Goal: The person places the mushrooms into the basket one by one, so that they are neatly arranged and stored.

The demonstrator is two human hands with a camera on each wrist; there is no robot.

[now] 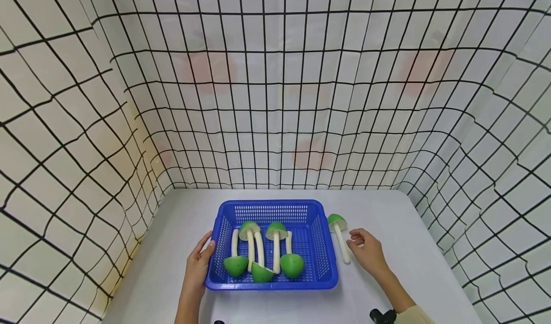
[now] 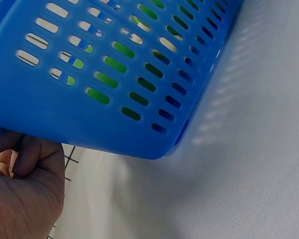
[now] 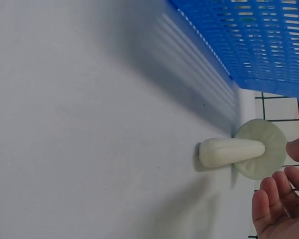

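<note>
A blue plastic basket stands on the white table, holding several toy mushrooms with green caps and pale stems, such as one with its cap toward the front. My left hand grips the basket's left rim; in the left wrist view its curled fingers meet the rim's edge. Outside the basket, along its right side, lies one more green-capped mushroom. Just right of that stem is my right hand, fingers loosely bent and holding nothing. The right wrist view shows a gap between the fingertips and the mushroom.
Black grid netting over white sheeting rises behind the table and on both sides. The white tabletop extends to the left and right of the basket. A small black object shows at the bottom edge.
</note>
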